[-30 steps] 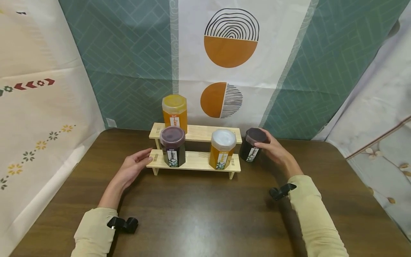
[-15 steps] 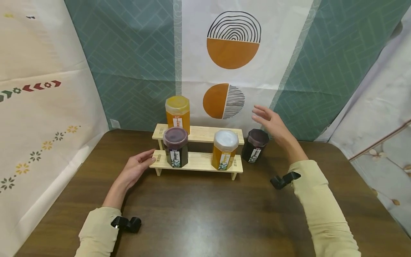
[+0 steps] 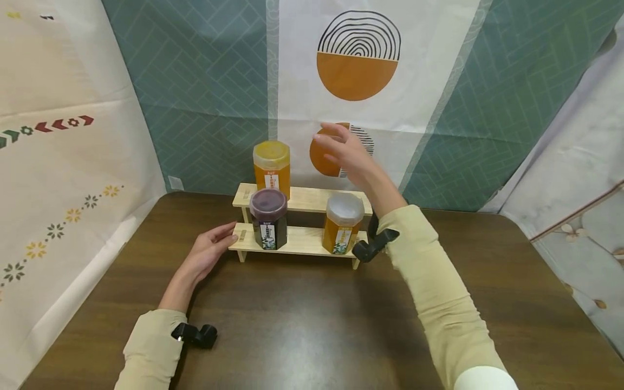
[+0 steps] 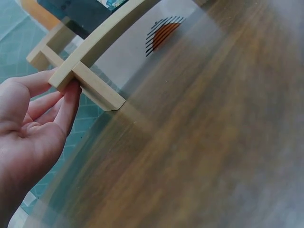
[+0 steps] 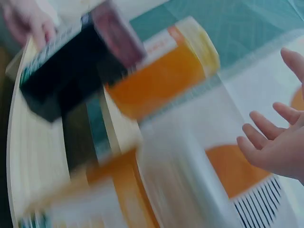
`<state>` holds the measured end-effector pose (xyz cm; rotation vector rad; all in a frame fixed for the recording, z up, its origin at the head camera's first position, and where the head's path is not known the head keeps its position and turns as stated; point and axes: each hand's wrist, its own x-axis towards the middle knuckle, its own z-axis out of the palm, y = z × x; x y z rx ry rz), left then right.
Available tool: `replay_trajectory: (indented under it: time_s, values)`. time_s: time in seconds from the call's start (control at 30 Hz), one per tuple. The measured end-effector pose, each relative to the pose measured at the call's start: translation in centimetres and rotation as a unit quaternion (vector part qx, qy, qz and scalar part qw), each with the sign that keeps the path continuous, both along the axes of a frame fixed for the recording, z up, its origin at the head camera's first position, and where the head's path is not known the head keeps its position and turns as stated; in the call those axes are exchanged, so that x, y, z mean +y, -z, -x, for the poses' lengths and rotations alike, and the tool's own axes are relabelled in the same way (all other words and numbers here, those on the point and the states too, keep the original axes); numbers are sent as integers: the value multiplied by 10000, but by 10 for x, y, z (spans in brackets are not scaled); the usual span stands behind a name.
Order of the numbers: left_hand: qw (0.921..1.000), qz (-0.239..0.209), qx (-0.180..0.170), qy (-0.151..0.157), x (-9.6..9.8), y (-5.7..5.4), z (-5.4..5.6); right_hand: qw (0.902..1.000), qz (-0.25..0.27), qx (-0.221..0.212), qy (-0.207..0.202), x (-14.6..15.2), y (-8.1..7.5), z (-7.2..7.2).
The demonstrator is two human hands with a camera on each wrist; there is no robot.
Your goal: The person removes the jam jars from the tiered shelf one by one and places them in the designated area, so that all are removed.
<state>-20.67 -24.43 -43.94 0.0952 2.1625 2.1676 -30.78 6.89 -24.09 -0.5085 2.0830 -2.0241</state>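
Note:
A two-step wooden rack [image 3: 307, 245] stands on the table. My left hand [image 3: 207, 253] pinches the left end of its lower board; in the left wrist view, the thumb lies on top and the fingers [image 4: 70, 107] underneath. On that lower step are a dark purple jar [image 3: 269, 219] at left and an amber jar with a whitish lid [image 3: 343, 223] at right. The yellow-lidded jar [image 3: 272, 168] sits on the upper step's left part. Above the upper step, my right hand [image 3: 347, 150] hovers with loose fingers, holding nothing. My right forearm mostly hides another dark jar beside the rack.
The dark brown table [image 3: 292, 314] extends in front of the rack. A patterned green and white cloth [image 3: 214, 108] hangs behind it. Pale printed cloths rise at the left [image 3: 58, 179] and right [image 3: 575, 216].
My right hand has released the dark jar to the right of the rack, lifted, and swung left over the upper step. My left hand has stayed at the rack's end.

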Motion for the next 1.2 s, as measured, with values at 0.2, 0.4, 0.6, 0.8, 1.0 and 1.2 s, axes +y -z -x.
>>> replay_trajectory:
  time_s: [0.2, 0.4, 0.6, 0.8, 1.0, 1.2]
  values:
    - [10000, 69, 0, 35, 3, -3, 0, 9986, -382, -284, -225, -40, 4, 3]
    - [10000, 81, -4, 4, 5, -3, 3, 9962, -625, -472, -372, -68, 13, 2]
    - [10000, 77, -50, 8, 4, -1, 4, 9966, -701, -377, -190, -81, 21, 4]
    - [10000, 27, -74, -32, 1, -1, 4, 9956, -914, -180, -40, -86, 25, 5]
    - [10000, -57, -53, -25, 0, 0, 3, 9958, -916, -42, -62, -86, 24, 5]
    - [9998, -172, -50, -45, -1, -1, 2, 9947, -1001, 178, -149, -81, 18, 3]
